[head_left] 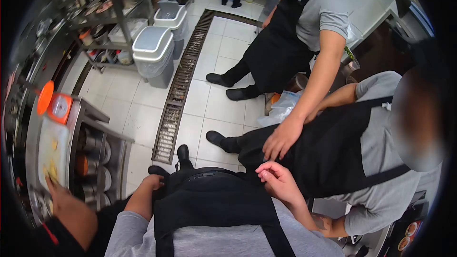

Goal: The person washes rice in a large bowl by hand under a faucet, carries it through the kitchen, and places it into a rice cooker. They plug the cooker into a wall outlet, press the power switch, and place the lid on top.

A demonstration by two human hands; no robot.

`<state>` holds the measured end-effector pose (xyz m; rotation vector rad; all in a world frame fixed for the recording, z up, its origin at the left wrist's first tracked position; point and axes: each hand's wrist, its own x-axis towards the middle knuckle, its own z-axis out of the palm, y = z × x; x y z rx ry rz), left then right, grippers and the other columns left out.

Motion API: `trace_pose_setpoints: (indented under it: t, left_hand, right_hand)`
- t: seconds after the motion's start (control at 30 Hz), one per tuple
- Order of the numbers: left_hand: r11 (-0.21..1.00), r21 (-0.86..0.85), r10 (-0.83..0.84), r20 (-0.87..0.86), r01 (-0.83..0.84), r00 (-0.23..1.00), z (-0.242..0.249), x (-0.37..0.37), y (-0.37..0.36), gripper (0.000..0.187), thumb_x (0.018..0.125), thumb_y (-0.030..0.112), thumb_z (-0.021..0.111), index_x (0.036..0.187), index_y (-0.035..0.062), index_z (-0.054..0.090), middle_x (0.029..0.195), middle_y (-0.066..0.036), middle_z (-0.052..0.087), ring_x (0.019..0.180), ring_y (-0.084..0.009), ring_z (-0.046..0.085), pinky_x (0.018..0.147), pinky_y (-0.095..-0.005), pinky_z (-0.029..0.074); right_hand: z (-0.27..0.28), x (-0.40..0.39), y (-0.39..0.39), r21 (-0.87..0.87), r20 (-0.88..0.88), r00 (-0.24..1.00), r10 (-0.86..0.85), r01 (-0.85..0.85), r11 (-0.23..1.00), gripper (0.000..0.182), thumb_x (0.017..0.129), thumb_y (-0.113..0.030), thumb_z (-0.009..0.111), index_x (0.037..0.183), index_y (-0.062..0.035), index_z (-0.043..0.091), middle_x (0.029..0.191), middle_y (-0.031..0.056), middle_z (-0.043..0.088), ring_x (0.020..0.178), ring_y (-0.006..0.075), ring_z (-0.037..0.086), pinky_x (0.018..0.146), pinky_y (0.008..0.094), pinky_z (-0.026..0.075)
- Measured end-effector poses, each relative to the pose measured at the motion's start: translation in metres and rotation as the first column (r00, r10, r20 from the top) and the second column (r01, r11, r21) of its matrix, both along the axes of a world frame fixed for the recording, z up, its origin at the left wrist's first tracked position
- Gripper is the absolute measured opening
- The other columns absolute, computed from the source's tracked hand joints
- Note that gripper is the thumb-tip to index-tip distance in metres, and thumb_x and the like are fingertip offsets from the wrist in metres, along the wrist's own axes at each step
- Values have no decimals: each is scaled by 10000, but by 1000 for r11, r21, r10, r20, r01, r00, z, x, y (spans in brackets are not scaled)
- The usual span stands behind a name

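Note:
Beside the left side of my black apron [204,204], my left hand [153,181] hangs with its fingers curled in, and nothing shows in it. My right hand [280,179] is raised at the apron's right side, fingers bent together and thumb against them, with no object visible. Just above it is a co-worker's hand [284,135], reaching across the dark apron [323,157] of another person on the right. The two hands appear apart. Below my left hand, my black shoe [183,152] stands on the tiled floor.
A floor grate [188,71] runs away from me. Lidded bins [153,50] stand beside a metal shelf [102,12]. At left, another person's hand [57,195] touches yellow food on a cutting board [45,138], near an orange scale [60,108]. A plastic bag [285,107] lies right.

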<state>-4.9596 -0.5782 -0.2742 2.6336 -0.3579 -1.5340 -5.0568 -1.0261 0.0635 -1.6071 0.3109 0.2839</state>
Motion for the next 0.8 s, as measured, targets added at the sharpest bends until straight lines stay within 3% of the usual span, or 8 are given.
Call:
trace_pose_setpoints:
  t: [0.2,0.27,0.4,0.5,0.67,0.7,0.73,0.8]
  left_hand:
    - [1000,-20,5,2,-5,1000,-9,144,60,547,844,390,663,1339,194,538,1297,-125,578,1206,-319,532,1022,-406,424]
    - [994,-109,-5,107,17,994,-6,199,71,553,831,382,678,1332,190,544,1273,-157,585,1192,-345,533,1016,-417,426]
    - [965,-209,209,247,-158,946,23,294,78,514,824,324,692,1292,146,576,1206,-204,610,1128,-378,567,978,-428,455]
    - [866,-369,440,240,-338,866,24,329,82,506,812,316,700,1271,135,591,1176,-198,629,1091,-375,592,955,-421,469]
    - [917,-284,348,223,-281,910,8,316,82,511,788,325,711,1252,138,605,1137,-184,651,1079,-363,602,920,-418,485]
    - [968,-157,219,149,-196,964,17,315,79,523,783,346,712,1244,123,608,1136,-185,650,1075,-366,601,920,-422,483]
    - [984,-151,115,133,-94,984,-64,293,111,555,781,356,715,1261,106,595,1168,-191,635,1097,-358,595,937,-424,475]
    - [913,-305,279,-16,-271,960,-53,302,106,612,783,335,713,1330,117,546,1217,-207,609,1183,-325,562,993,-406,446]
  right_hand:
    - [-50,132,35,-100,63,994,-90,96,990,91,944,-118,581,978,-41,614,820,-37,571,726,32,511,671,191,440]
    - [-72,176,39,-105,-58,998,23,-29,994,87,935,-127,594,949,-43,610,788,-34,583,705,36,522,645,201,443]
    - [-146,224,38,-235,-128,991,-43,12,972,136,901,-172,644,906,-44,600,775,8,613,691,84,539,640,249,458]
    - [-217,225,26,-359,-233,972,32,-117,926,192,906,-213,661,841,-61,563,697,-27,553,626,59,487,571,239,424]
    - [-295,247,-11,-407,-456,887,-71,-137,903,256,885,-280,686,814,-59,578,661,-2,563,589,88,499,542,278,432]
    - [-322,250,-27,-455,-476,875,-85,-163,875,296,860,-331,685,826,-46,615,722,65,613,653,159,562,610,315,461]
    - [-336,262,-37,-502,-493,864,-101,-188,844,351,836,-382,685,838,-32,651,782,133,663,718,230,625,679,351,490]
    - [-336,293,-56,-520,-540,839,-62,-275,809,370,828,-381,666,778,-15,650,802,179,669,756,306,639,704,381,500]
